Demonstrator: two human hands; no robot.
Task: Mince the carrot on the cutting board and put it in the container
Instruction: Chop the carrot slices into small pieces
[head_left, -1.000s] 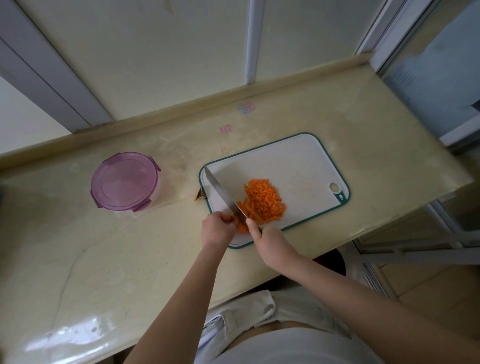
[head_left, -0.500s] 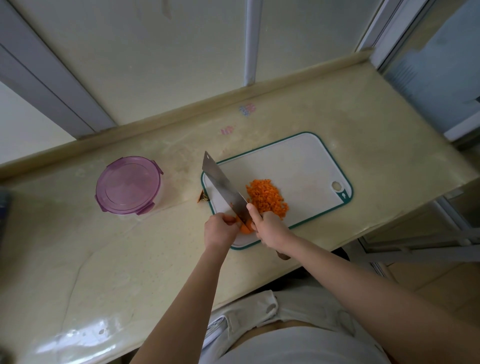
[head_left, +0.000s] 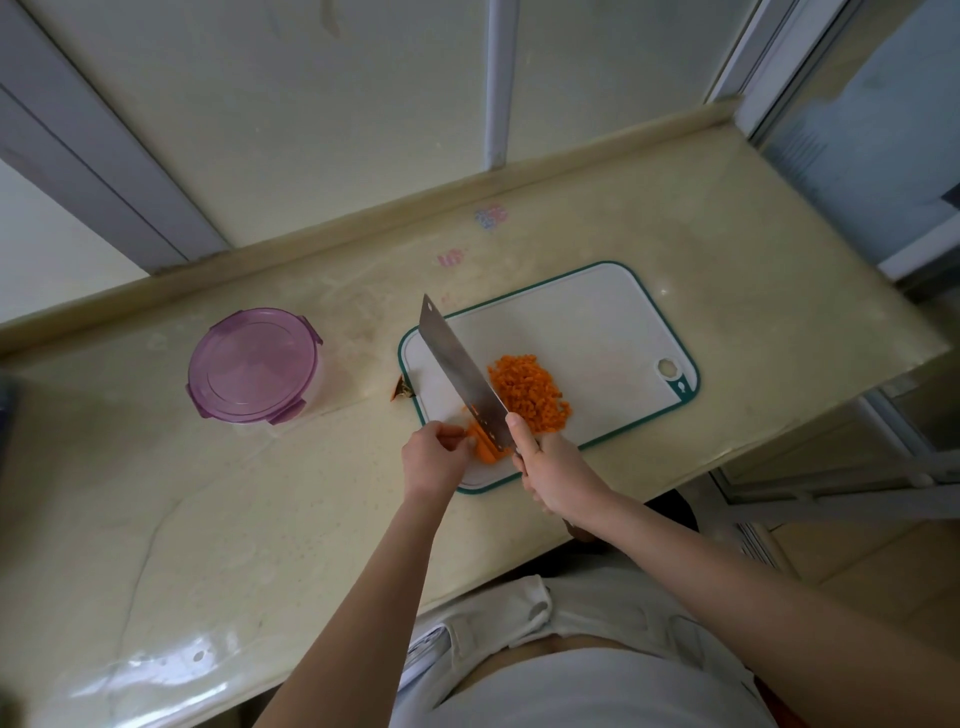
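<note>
A white cutting board (head_left: 592, 322) with a green rim lies on the counter. On it sits a heap of minced carrot (head_left: 530, 392). Near the board's front left corner my left hand (head_left: 434, 457) pinches the remaining carrot piece (head_left: 483, 444) with curled fingers. My right hand (head_left: 550, 467) grips the handle of a cleaver (head_left: 462, 376), its blade lifted and tilted beside the carrot piece. A round container (head_left: 254, 371) with a closed purple lid stands on the counter to the left of the board.
The beige counter (head_left: 208, 519) ends at a front edge close to my body and at a right edge past the board. A small carrot scrap (head_left: 401, 388) lies just left of the board. A wall and window frame rise behind.
The cleaver's blade has risen off the board and tipped its flat side up. My left hand still holds the carrot piece; the view has shifted slightly.
</note>
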